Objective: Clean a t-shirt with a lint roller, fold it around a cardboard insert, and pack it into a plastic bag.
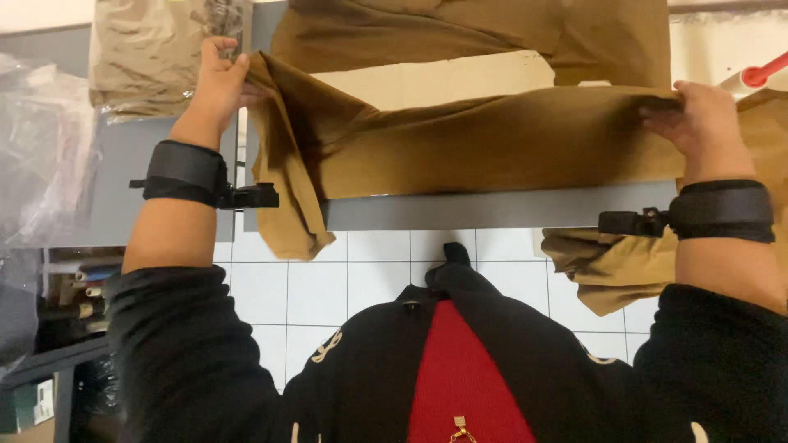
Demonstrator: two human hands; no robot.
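Observation:
A brown garment (492, 139) lies stretched across the grey table (492, 209), folded over a pale cardboard sheet (443, 82). My left hand (217, 78) grips the cloth's left end, where it bunches and hangs over the table's front edge. My right hand (698, 119) pinches the right end of the same fold. Both wrists wear black straps. Another part of the garment hangs below the table at right (607, 267).
A stack of folded tan cloth (148, 53) sits at the back left. Clear plastic bags (37, 148) lie at the far left. A white and red tool (755, 78) rests at the right edge. White floor tiles (328, 287) show below the table.

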